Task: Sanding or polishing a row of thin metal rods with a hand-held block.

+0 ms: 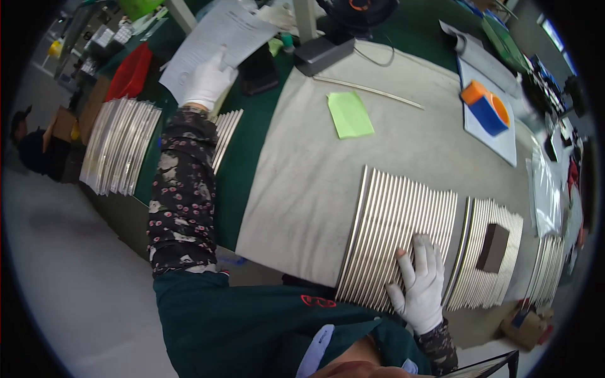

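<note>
My left hand (209, 83), in a white glove, is stretched out at the far left over a printed sheet of paper (217, 41). Its index finger points out along the sheet, and nothing shows in its grasp. My right hand (421, 286), also gloved, lies with fingers spread on a row of thin silvery rods (403, 220). These rods lie side by side on a pale cloth (296, 189). Some fingertips of that glove look bare or worn. Under my left forearm a few more rods (225, 135) show, partly hidden by the sleeve.
A brown block (493, 247) rests on a second rod row (478, 277); further rods (546, 271) lie right. Bagged rods (120, 145) and a red bin (129, 72) are left. A green note (350, 114), single rod (372, 91), dark phone-like object (259, 72) and tape rolls (486, 108) lie beyond.
</note>
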Motion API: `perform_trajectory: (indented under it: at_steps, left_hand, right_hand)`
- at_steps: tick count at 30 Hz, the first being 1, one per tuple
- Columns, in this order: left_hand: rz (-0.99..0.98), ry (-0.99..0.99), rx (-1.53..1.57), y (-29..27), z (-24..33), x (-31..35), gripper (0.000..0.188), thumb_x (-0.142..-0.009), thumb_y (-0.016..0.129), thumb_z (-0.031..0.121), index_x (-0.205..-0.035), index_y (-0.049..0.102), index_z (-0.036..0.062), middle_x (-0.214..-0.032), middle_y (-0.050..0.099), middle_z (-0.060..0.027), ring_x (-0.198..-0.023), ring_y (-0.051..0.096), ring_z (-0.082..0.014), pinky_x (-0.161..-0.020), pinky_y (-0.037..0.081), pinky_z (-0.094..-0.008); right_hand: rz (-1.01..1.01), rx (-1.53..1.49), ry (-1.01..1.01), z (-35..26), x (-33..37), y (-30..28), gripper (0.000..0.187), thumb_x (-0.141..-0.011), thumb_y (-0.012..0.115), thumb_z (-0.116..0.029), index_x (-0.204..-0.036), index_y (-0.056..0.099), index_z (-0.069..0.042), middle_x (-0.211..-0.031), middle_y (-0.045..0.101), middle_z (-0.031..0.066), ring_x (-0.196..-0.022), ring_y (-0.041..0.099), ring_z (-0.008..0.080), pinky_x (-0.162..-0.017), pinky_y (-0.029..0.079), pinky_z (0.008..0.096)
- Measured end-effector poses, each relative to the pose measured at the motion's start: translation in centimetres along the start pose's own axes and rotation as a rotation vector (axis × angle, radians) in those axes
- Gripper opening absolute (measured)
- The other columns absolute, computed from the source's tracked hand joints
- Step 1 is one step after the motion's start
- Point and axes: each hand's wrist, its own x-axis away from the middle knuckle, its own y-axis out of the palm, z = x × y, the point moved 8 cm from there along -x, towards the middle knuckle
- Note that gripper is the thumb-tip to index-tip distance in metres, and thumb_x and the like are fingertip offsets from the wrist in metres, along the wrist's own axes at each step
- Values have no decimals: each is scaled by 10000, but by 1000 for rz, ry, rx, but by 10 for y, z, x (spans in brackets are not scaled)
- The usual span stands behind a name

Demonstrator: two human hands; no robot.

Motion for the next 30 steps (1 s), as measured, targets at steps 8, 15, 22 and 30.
perform_trajectory:
  at_steps: [8, 15, 22, 30]
  left_hand:
    - [-485, 917, 288, -24, 220, 244, 840, -735, 738, 333, -1419, 357, 30, -1404, 430, -207, -1291, 429, -410, -1027, 374, -504]
    - [-548, 850, 428, 5, 233, 337, 1032, -636, 776, 409, -1446, 258, 33, -1428, 321, -239, -1317, 330, -443, -1086, 289, -563]
    - [-479, 801, 363, 3, 212, 335, 1070, -663, 756, 408, -1493, 188, 43, -1454, 293, -254, -1314, 337, -475, -1079, 308, -570]
    - [-381, 804, 391, 7, 204, 340, 871, -861, 529, 564, -1488, 224, 42, -1435, 342, -268, -1295, 362, -484, -1065, 315, -567]
  right_hand:
    - [-57, 20, -27, -5, -4, 6, 842, -774, 616, -523, -1389, 374, -1, -1449, 304, 281, -1372, 263, 435, -1133, 180, 546]
    - [-157, 24, -137, -40, 2, 16, 948, -751, 573, -643, -1389, 376, 30, -1449, 317, 284, -1393, 238, 424, -1151, 137, 526]
    - [-74, -44, -231, -59, -15, 9, 872, -699, 693, -541, -1323, 434, 10, -1384, 396, 239, -1331, 330, 398, -1123, 238, 489]
    - [112, 30, 23, 22, 48, -11, 943, -794, 566, -616, -1457, 262, -19, -1409, 311, 330, -1306, 314, 513, -1082, 241, 608]
